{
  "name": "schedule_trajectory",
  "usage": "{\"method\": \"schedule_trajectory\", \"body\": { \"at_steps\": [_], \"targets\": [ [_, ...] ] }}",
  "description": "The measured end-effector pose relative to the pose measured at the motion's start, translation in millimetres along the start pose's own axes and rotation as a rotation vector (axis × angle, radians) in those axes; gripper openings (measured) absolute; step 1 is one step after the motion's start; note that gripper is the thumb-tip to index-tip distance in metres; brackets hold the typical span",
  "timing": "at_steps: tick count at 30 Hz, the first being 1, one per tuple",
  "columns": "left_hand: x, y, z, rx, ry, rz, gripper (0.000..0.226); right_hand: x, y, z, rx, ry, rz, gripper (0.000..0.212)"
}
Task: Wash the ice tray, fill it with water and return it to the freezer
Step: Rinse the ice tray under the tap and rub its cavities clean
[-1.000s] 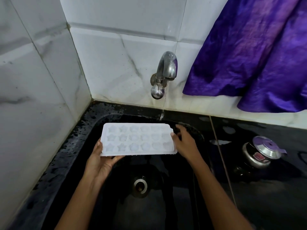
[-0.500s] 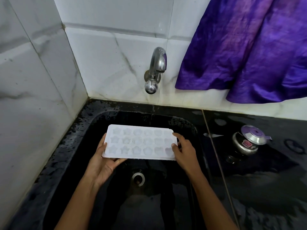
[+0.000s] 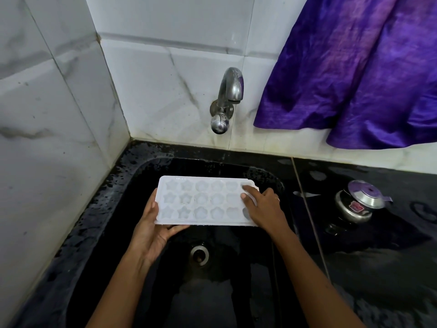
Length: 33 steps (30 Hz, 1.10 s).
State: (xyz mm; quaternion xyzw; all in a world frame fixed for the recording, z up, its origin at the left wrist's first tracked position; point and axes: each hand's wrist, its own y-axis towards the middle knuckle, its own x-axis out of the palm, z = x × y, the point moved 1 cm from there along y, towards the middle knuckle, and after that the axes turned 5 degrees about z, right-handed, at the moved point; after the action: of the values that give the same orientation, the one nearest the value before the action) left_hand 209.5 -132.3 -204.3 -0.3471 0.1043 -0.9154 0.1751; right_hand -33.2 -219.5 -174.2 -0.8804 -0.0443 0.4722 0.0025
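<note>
White ice tray point(image 3: 203, 202), eighteen moulds point(image 3: 201, 199)

At frame centre the ice tray point(image 3: 203, 201) was over the sink point(image 3: 123, 185), left hand point(image 3: 151, 230) at its left end, right hand point(image 3: 264, 209) at its right. The tap point(image 3: 227, 100) was above; a pot point(image 3: 359, 205) sat on the bench point(image 3: 378, 268) at right.

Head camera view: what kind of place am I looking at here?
Most likely a home kitchen: a black sink under a metal wall tap, an ice tray held over it, and a lidded steel pot on the counter alongside.
</note>
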Motion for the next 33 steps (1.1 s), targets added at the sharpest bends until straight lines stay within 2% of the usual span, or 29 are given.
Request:
{"method": "schedule_trajectory", "body": {
  "at_steps": [7, 16, 25, 33],
  "targets": [
    [-3, 2, 2, 0.043, 0.019, 0.043, 0.037, -2, 2, -7, 0.007, -0.071, -0.069, 0.042],
    [-2, 6, -3, 0.063, -0.037, 0.099, 0.033, -5, 1, -16, 0.006, -0.176, -0.016, 0.042],
    [2, 8, 2, 0.085, -0.003, 0.123, 0.036, -6, 4, -19, 0.037, -0.086, -0.073, 0.044],
    [7, 5, 2, 0.061, -0.003, 0.135, 0.039, -10, 1, -17, 0.033, -0.076, -0.034, 0.041]
  ]
}}
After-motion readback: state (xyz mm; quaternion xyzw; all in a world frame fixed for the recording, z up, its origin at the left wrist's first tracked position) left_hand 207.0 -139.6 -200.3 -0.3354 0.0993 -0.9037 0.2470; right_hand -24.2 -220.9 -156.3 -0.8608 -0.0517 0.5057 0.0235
